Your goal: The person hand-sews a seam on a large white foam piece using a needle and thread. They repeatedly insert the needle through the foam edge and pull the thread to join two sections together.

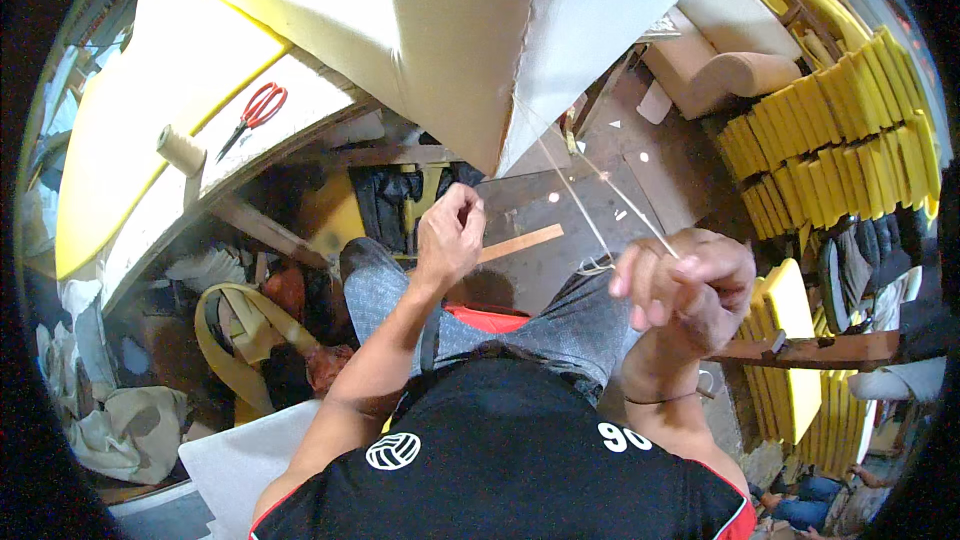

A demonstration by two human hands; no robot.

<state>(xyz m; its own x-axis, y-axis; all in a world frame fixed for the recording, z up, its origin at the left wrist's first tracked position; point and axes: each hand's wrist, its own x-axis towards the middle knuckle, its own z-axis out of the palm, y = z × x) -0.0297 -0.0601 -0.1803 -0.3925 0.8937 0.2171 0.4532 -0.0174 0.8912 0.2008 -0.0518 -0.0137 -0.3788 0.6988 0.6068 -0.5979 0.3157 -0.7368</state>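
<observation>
A pale fabric-covered piece (450,30) hangs over the top middle, its lower corner pointing toward me, with a stitched seam (528,25) running down it. From that seam two lengths of thread (628,202) stretch taut to my right hand (690,285), whose fingers are closed round them. A loose loop of thread dangles beside those fingers. My left hand (452,235) is raised just below the corner of the piece, apart from it. Its fingers are curled in, and whatever they may hold is hidden.
Red-handled scissors (264,105) and a thread spool (181,150) rest on the bench (290,80) at left. Yellow foam pieces (830,130) are stacked at right. A wooden strip (520,243) lies on the floor. A beige cushion roll (748,73) stands at the back right.
</observation>
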